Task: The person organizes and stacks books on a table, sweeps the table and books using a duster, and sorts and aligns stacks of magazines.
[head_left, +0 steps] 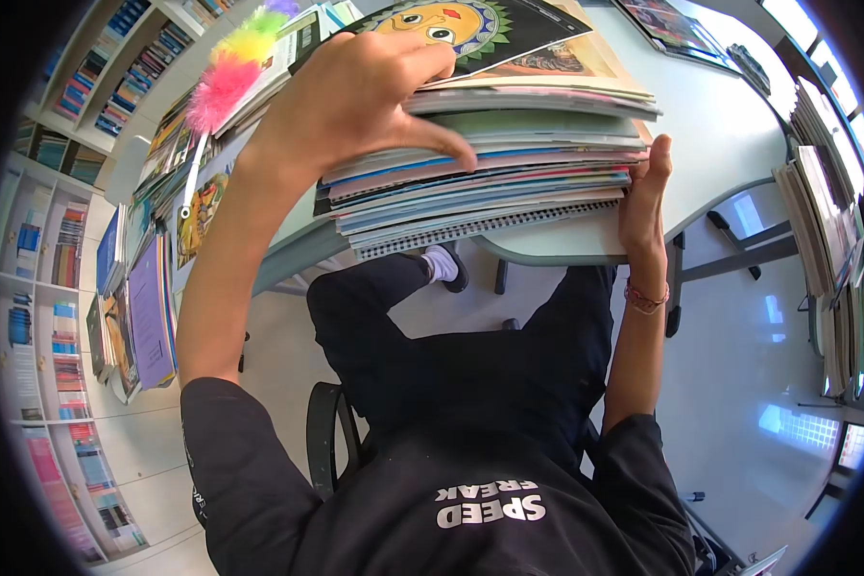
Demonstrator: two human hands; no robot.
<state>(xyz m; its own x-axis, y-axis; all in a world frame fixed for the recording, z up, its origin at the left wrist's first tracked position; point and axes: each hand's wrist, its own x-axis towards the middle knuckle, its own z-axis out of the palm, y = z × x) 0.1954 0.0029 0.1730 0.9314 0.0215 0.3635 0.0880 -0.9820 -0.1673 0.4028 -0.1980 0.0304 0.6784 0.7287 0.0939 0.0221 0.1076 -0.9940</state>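
Note:
A thick stack of magazines and thin books (509, 158) rests at the near edge of the table in front of me. On top lies a black cover with a sun face (518, 38), and a spiral-bound book (490, 228) is near the bottom. My left hand (365, 96) reaches over the stack's upper left, fingers curled on its top and thumb across the front edges. Against the right side, my right hand (646, 206) grips the stack with its thumb pointing up; its other fingers are mostly hidden.
A rainbow-coloured duster (227, 86) lies among more magazines on the left. Purple-covered booklets (152, 312) stand by the table's left edge. Another magazine (677, 34) lies on the white tabletop (715, 125). Bookshelves (53, 298) line the left, and piled papers (826, 221) stand at right.

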